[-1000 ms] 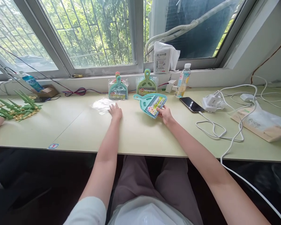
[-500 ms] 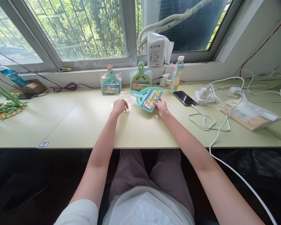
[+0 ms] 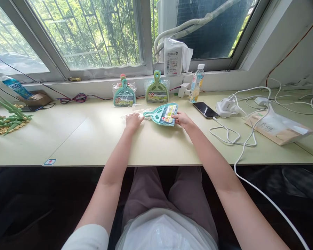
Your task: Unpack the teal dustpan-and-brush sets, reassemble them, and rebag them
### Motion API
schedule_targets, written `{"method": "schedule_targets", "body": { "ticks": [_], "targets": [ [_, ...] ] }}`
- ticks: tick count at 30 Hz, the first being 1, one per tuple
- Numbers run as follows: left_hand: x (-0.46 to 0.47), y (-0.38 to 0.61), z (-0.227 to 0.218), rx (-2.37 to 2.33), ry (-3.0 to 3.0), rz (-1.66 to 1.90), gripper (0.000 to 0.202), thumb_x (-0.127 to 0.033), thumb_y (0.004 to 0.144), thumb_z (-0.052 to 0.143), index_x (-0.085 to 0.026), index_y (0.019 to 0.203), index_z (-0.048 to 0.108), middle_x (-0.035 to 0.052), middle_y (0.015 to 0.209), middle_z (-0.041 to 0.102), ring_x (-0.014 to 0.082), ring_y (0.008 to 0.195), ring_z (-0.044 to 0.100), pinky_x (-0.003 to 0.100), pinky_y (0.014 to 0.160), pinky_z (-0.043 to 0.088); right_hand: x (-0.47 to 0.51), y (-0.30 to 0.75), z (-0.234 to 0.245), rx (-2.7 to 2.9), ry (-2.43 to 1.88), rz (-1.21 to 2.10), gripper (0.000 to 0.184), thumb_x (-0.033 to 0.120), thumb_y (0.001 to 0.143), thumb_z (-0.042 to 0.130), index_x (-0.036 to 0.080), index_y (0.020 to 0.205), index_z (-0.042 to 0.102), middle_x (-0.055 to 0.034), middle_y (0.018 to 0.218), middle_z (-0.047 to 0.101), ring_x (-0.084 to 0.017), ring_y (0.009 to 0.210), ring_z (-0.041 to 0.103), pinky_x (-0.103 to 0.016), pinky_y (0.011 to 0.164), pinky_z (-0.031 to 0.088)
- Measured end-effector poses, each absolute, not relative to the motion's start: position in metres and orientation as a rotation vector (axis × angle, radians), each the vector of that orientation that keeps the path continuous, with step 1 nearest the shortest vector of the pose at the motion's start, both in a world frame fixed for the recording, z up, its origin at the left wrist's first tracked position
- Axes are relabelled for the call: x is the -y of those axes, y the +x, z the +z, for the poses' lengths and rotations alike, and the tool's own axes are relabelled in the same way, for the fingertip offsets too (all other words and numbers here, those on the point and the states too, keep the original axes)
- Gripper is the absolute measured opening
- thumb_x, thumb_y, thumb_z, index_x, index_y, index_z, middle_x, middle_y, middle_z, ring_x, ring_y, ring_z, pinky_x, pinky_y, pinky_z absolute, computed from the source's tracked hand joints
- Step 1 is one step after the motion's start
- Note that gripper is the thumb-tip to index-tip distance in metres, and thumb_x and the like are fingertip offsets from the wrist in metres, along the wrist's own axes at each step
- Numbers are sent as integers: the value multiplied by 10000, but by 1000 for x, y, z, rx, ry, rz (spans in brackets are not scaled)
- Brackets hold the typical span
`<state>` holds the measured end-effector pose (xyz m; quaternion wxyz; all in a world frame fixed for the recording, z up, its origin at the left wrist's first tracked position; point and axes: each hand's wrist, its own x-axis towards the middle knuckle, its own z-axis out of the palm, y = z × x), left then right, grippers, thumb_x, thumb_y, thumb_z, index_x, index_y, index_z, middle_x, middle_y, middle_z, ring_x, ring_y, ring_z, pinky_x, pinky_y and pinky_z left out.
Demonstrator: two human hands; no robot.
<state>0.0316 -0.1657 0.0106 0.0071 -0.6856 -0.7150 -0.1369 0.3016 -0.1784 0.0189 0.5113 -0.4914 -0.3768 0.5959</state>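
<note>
Right hand (image 3: 182, 119) grips dustpan (image 3: 160, 114); left hand (image 3: 134, 121), seemingly bag (image 3: 138, 108).

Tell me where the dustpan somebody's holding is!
In the head view, the teal dustpan is near the middle, in front of the green dustpan. The right hand holds its wide end; its handle points toward the left hand.

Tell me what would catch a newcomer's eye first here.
Probably the teal dustpan set near the middle of the table, held in the right hand, with the left hand at some clear plastic beside it. Behind, a wrapped teal set and a wrapped green set stand at the table's back, below the bright window.
</note>
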Motion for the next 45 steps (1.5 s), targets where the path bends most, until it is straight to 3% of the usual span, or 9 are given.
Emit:
{"method": "schedule_targets", "body": {
  "ticks": [4,12,17,22,31,36,38,40,45],
  "targets": [
    [167,34,13,2210,-2162,-404,362,-396,874,511,-175,1099,689,167,1225,642,348,1217,511,510,1100,270,172,312,15,854,-1201,1390,220,-63,734,647,97,885,649,-77,709,725,-197,618,712,-364,679,635],
    [172,38,20,2161,-2117,-270,339,-216,897,406,-144,1042,704,184,1095,664,313,1067,603,391,909,438,176,306,12,889,-1137,1396,241,-51,728,654,122,895,634,-52,701,726,-179,600,703,-329,615,632],
    [181,44,28,2098,-2042,-607,397,-237,964,297,-142,1107,655,172,1122,654,288,1069,598,365,891,441,184,287,12,929,-1096,1369,262,-19,749,656,144,949,611,-37,727,733,-176,612,705,-334,619,633],
    [198,52,39,1839,-2053,-1016,402,-311,1000,261,-214,1168,613,97,1362,554,262,1268,465,366,1006,399,191,270,14,837,-1019,1290,221,23,788,655,167,940,585,-29,816,745,-161,690,718,-348,725,630],
    [217,68,50,1708,-2182,-1240,281,-363,969,410,-274,1131,622,66,1406,506,257,1392,344,486,1207,123,200,258,17,952,-861,1398,214,153,721,796,157,894,670,-65,937,758,-207,844,733,-398,848,604],
    [211,79,52,2039,-1734,-1654,654,-530,934,441,-222,1485,267,135,1585,202,286,1499,83,479,1169,248,198,259,13,866,-800,1354,201,195,749,777,173,903,650,-52,966,755,-191,885,727,-371,878,596],
    [201,75,53,2116,-1795,-1985,638,-521,974,328,-212,1514,186,141,1568,256,252,1483,187,425,1129,334,197,260,12,859,-762,1348,208,206,747,776,177,908,646,-46,978,752,-187,889,724,-362,875,597],
    [191,70,52,2034,-2096,-2411,588,-509,985,283,-207,1489,268,131,1484,418,226,1390,394,374,1064,416,198,259,12,866,-738,1348,232,216,735,784,180,917,644,-46,987,750,-189,894,721,-365,868,599],
    [184,77,35,1607,-2683,-3075,530,-444,848,617,-199,1310,528,81,1194,669,230,1132,620,373,989,482,203,255,13,896,-721,1311,259,255,728,779,185,931,634,-56,1025,739,-206,981,701,-369,873,595]
  ]
}}
